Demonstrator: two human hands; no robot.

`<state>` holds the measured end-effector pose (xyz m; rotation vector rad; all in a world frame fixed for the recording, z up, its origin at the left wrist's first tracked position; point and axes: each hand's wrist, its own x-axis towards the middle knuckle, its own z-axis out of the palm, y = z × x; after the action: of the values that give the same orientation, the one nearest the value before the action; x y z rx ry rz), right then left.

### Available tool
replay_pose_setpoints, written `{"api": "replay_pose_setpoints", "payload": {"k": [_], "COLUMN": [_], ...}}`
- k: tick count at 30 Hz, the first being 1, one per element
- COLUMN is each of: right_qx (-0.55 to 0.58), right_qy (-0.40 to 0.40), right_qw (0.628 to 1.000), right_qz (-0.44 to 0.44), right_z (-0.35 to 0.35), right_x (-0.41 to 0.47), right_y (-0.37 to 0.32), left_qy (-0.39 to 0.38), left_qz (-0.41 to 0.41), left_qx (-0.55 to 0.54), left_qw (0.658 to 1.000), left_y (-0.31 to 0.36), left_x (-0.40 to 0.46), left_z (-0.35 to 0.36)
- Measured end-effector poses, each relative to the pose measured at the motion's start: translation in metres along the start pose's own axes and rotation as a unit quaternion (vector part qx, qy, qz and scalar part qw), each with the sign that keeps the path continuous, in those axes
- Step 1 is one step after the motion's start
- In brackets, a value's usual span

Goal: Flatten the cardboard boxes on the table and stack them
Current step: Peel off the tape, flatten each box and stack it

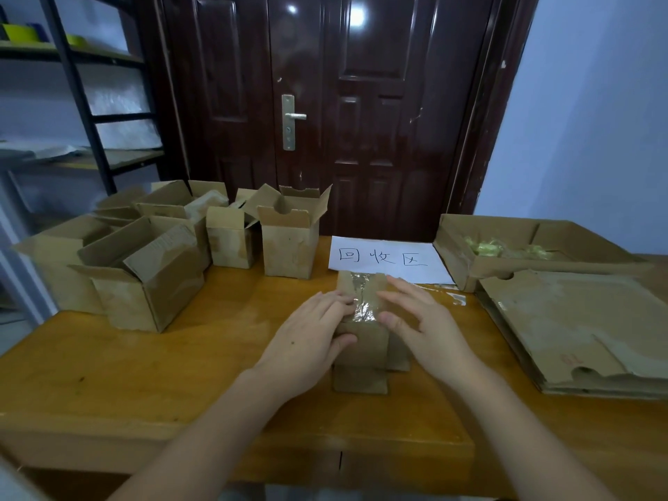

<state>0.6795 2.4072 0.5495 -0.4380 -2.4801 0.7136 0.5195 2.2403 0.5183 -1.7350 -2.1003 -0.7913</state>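
Both hands rest on a small cardboard box (361, 341) lying at the middle of the wooden worktop (180, 374), seemingly to pin it while its taped seam is worked. The left hand (307, 338) lies across its left side, fingers (336, 301) nearly straight and touching the crinkled clear tape (363, 305); the right hand (423, 327) spreads its relaxed fingers over the right side, gripping nothing. The box is dull brown, soft-edged and partly collapsed. Far left of the fingers stand open boxes (151, 269) with flaps raised, not yet flattened. Beyond the fingertips lies a white paper sign (386, 260); to their right, flattened sheets (578, 330) are stacked.
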Motion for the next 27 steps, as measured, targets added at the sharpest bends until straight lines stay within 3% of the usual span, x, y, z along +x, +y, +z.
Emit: {"api": "replay_pose_setpoints", "payload": {"k": [4, 10, 17, 22, 27], "right_qx": [-0.042, 0.009, -0.022, -0.017, -0.009], "right_qy": [-0.058, 0.008, -0.01, -0.013, -0.022], "right_qw": [0.997, 0.998, 0.998, 0.999, 0.999], "right_qz": [-0.041, -0.069, -0.066, -0.033, -0.024], "right_z": [0.003, 0.021, 0.02, 0.016, 0.016], "right_x": [-0.01, -0.019, -0.019, -0.016, -0.015], "right_y": [0.003, 0.011, 0.014, 0.014, 0.016], "left_qy": [0.012, 0.026, 0.084, 0.1, 0.097], "left_qz": [-0.038, -0.051, -0.06, 0.017, 0.07], "left_qx": [-0.038, -0.084, 0.007, 0.061, 0.043], "left_qw": [0.998, 0.995, 0.995, 0.993, 0.992], "left_y": [0.005, 0.006, 0.014, 0.005, 0.0], "left_x": [0.003, -0.008, 0.008, 0.017, 0.019], "left_z": [0.009, 0.025, 0.034, 0.031, 0.032]}}
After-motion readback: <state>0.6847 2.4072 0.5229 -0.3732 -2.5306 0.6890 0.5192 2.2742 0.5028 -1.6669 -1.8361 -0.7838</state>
